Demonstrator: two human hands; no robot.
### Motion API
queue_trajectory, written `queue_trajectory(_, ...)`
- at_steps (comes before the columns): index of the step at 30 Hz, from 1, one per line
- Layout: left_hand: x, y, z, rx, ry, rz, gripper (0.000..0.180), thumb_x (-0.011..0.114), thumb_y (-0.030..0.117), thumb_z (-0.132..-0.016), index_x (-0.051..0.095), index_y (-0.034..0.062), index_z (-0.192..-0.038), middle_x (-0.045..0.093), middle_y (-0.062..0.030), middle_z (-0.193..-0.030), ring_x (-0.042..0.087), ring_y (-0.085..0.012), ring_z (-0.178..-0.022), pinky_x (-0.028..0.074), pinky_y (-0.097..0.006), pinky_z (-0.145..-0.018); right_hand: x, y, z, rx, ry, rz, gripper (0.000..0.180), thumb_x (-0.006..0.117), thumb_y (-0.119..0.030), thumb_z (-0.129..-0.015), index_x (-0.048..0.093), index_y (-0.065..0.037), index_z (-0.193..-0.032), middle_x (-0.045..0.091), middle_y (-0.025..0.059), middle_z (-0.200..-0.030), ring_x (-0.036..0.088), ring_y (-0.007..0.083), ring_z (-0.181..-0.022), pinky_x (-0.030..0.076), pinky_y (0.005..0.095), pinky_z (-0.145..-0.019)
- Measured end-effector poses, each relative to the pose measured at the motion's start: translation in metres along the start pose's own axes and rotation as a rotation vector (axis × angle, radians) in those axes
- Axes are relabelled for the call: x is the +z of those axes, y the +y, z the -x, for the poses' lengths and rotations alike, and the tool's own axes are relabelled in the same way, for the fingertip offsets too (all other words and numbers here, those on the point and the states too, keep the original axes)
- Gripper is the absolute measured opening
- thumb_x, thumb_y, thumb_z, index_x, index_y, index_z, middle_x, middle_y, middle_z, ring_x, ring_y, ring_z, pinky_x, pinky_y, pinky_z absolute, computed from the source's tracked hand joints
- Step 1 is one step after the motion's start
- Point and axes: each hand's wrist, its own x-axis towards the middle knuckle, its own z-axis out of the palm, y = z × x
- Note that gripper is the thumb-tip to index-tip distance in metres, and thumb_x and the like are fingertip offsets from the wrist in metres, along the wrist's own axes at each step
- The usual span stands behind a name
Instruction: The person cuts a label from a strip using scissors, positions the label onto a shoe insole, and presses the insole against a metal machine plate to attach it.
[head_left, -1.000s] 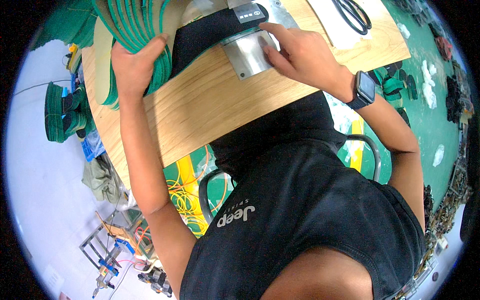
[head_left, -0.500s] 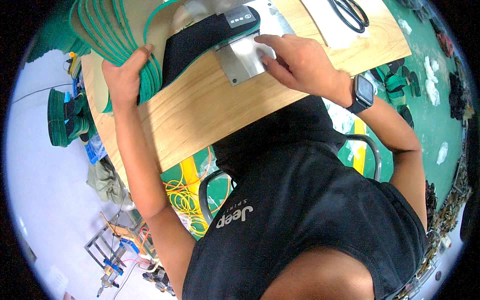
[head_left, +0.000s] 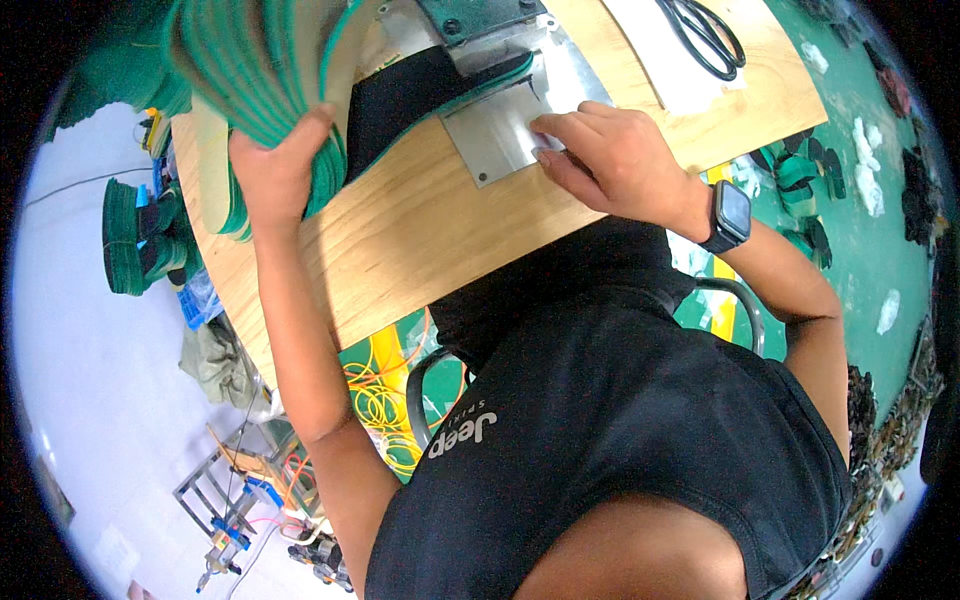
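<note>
My left hand (head_left: pixel 275 180) is closed round a fanned stack of green-edged insoles (head_left: pixel 250 70), blurred at the top. Beside the stack, a black insole (head_left: pixel 400 95) with a green edge lies with its far end on a metal plate (head_left: pixel 490 140). A dark metal press head (head_left: pixel 485 20) sits over that end and hides its top. My right hand (head_left: pixel 610 160) hovers at the near side of the plate, apart from the insole. Its index finger and thumb are bent with a gap between them, and I see nothing held.
The wooden table (head_left: pixel 400 260) carries a white board (head_left: pixel 650 50) with a coiled black cable (head_left: pixel 705 40) at the far right. More insoles (head_left: pixel 125 235) are piled beyond the table's left side. Yellow hose (head_left: pixel 380 405) lies in coils on the floor below.
The press head has come down over the black insole's end, covering its printed patch. My right hand has drawn back from the insole toward me. The left hand still grips the stack.
</note>
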Motion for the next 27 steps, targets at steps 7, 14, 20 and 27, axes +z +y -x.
queue_trajectory(7, 0.037, 0.018, 0.001, 0.232, -0.263, -0.822, 0.073, 0.076, 0.028, -0.063, 0.048, 0.0081, -0.128, 0.063, -0.0203, -0.110, 0.060, -0.0360, -0.103, 0.046, -0.042, -0.090, 0.007, 0.005, 0.001, 0.000, 0.028, 0.039, 0.018, 0.064, -0.014, -0.083, 0.060, -0.005, -0.098, 0.053, 0.0101, -0.065, 0.055, 0.0270, -0.059, 0.042, 0.0367, -0.051)
queue_trajectory(14, 0.040, 0.026, -0.004, 0.174, -0.314, -0.823, 0.075, 0.073, 0.033, -0.062, 0.048, 0.0065, -0.127, 0.065, -0.0215, -0.098, 0.062, -0.0380, -0.093, 0.049, -0.044, -0.082, 0.005, 0.004, 0.003, 0.019, 0.023, -0.023, 0.022, 0.064, -0.015, -0.083, 0.058, -0.005, -0.102, 0.054, 0.0105, -0.066, 0.056, 0.0286, -0.058, 0.044, 0.0373, -0.053)
queue_trajectory(20, 0.029, 0.027, -0.004, 0.141, -0.317, -0.723, 0.075, 0.071, 0.033, -0.063, 0.048, 0.0039, -0.129, 0.065, -0.0231, -0.093, 0.063, -0.0378, -0.089, 0.051, -0.041, -0.078, 0.006, 0.006, 0.001, 0.027, 0.025, -0.064, 0.028, 0.063, -0.017, -0.084, 0.056, -0.005, -0.109, 0.056, 0.0111, -0.064, 0.057, 0.0291, -0.056, 0.044, 0.0381, -0.052)
queue_trajectory(27, 0.000, 0.007, -0.005, 0.100, -0.091, -0.193, 0.042, 0.069, 0.010, -0.070, 0.059, -0.0014, -0.109, 0.066, -0.0068, -0.094, 0.060, -0.0145, -0.084, 0.048, -0.031, -0.080, 0.022, -0.018, -0.047, 0.181, -0.253, 0.283, 0.044, 0.054, -0.017, -0.084, 0.050, 0.002, -0.123, 0.062, 0.0165, -0.064, 0.063, 0.0307, -0.059, 0.049, 0.0375, -0.052)
